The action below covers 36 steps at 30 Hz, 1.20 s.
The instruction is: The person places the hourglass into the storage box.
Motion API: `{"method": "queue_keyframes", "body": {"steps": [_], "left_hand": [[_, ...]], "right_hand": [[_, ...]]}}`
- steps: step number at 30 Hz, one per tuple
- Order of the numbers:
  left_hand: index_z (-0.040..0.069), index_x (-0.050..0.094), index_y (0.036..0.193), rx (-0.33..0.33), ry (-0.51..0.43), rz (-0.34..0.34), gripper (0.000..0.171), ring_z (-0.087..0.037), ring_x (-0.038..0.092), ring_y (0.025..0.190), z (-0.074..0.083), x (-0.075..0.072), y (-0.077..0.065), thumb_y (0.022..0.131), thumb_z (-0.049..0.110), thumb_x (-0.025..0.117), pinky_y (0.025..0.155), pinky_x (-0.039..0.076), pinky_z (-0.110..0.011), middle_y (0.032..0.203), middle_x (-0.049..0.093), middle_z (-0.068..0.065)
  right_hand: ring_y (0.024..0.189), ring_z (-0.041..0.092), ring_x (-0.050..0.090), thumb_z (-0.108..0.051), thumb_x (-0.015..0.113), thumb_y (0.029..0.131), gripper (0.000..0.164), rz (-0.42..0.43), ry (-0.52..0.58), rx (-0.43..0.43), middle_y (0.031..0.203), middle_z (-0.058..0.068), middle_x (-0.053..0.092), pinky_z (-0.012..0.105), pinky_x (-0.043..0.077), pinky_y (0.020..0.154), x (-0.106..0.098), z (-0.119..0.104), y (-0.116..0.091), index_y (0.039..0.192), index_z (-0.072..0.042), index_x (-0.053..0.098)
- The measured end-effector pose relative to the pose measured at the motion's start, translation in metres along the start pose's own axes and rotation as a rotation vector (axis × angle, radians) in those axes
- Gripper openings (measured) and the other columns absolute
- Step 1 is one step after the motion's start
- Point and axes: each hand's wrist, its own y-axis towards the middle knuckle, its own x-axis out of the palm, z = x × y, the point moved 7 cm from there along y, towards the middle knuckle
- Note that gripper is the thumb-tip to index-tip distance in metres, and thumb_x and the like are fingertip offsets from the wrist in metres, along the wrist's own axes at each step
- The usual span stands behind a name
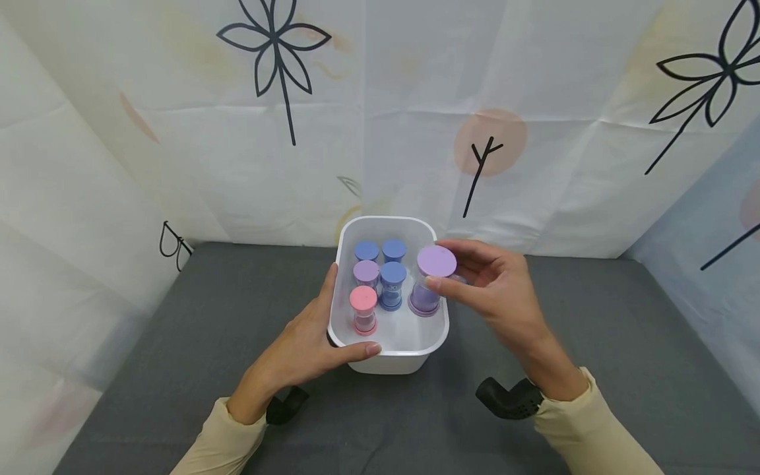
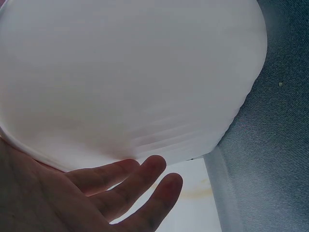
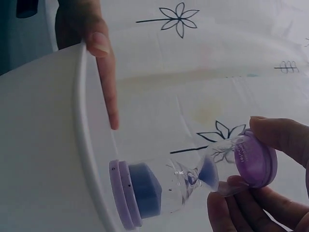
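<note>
A white plastic bin (image 1: pixel 410 344) stands in front of me with several small hourglasses in its left half. My left hand (image 1: pixel 305 346) grips its near left corner, thumb over the front rim and fingers along the outer wall. My right hand (image 1: pixel 495 280) pinches a larger purple hourglass (image 1: pixel 436 262) by its upper end, inside the bin at the right. The hourglass leans slightly, and purple sand shows in its lower bulb. Among the small hourglasses are a pink hourglass (image 1: pixel 363 301) in front, a purple hourglass (image 1: pixel 366 272) behind it and a blue hourglass (image 1: pixel 392 274) beside that.
Two more blue hourglasses, one at the left (image 1: pixel 366 251) and one at the right (image 1: pixel 394 250), stand at the bin's back. A dark grey cloth (image 1: pixel 249 284) covers the table. Behind it hangs a pale printed curtain (image 1: pixel 410 165), and black wrist cameras sit on both wrists.
</note>
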Motion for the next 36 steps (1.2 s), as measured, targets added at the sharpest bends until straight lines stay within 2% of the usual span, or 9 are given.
{"method": "queue_keyframes", "body": {"steps": [5,9,17,21,27,36], "left_hand": [[0.042,-0.006,0.161,0.005,-0.015,-0.005,0.127,-0.010,0.051,0.126,0.000,0.000,0.000,0.074,0.063,0.083,0.099,0.045,-0.053,0.155,0.039,0.005],[0.040,-0.006,0.161,0.012,-0.021,-0.014,0.127,-0.010,0.052,0.124,0.001,0.001,0.001,0.074,0.063,0.083,0.098,0.046,-0.051,0.154,0.040,0.005],[0.037,-0.006,0.162,0.014,-0.018,-0.014,0.128,-0.009,0.051,0.127,0.001,0.000,0.001,0.074,0.063,0.083,0.100,0.045,-0.050,0.156,0.038,0.006],[0.033,-0.007,0.163,0.009,-0.009,-0.015,0.129,-0.010,0.048,0.130,0.001,0.000,0.000,0.075,0.063,0.083,0.102,0.044,-0.050,0.159,0.034,0.007],[0.030,-0.007,0.163,0.001,-0.008,-0.013,0.130,-0.010,0.047,0.131,0.001,-0.001,0.000,0.074,0.063,0.083,0.103,0.043,-0.050,0.160,0.033,0.007],[0.030,-0.006,0.163,0.005,-0.015,-0.017,0.130,-0.010,0.047,0.131,0.001,0.000,0.001,0.075,0.063,0.083,0.103,0.043,-0.050,0.160,0.032,0.007]], "right_hand": [[0.102,0.026,0.071,0.006,0.082,0.080,0.047,-0.116,0.031,0.083,0.116,0.016,0.069,0.034,0.054,0.091,0.016,0.018,0.008,0.125,0.005,0.067],[0.100,0.028,0.070,0.005,0.082,0.080,0.045,-0.164,0.007,0.093,0.114,0.016,0.070,0.034,0.054,0.091,0.023,0.027,0.013,0.123,0.004,0.068],[0.101,0.026,0.070,0.002,0.085,0.079,0.046,-0.182,-0.115,0.111,0.114,0.015,0.071,0.033,0.054,0.091,0.029,0.043,0.019,0.121,0.004,0.069],[0.101,0.026,0.070,-0.003,0.088,0.077,0.047,-0.190,-0.175,0.128,0.113,0.014,0.071,0.031,0.054,0.090,0.032,0.049,0.020,0.121,0.003,0.070],[0.101,0.024,0.071,-0.012,0.092,0.074,0.049,-0.198,-0.308,0.131,0.110,0.011,0.073,0.033,0.055,0.088,0.035,0.049,0.022,0.117,0.001,0.072],[0.092,0.020,0.073,-0.017,0.093,0.073,0.043,-0.253,-0.519,0.128,0.101,0.005,0.075,0.041,0.056,0.086,0.041,0.046,0.027,0.110,-0.003,0.075]]}}
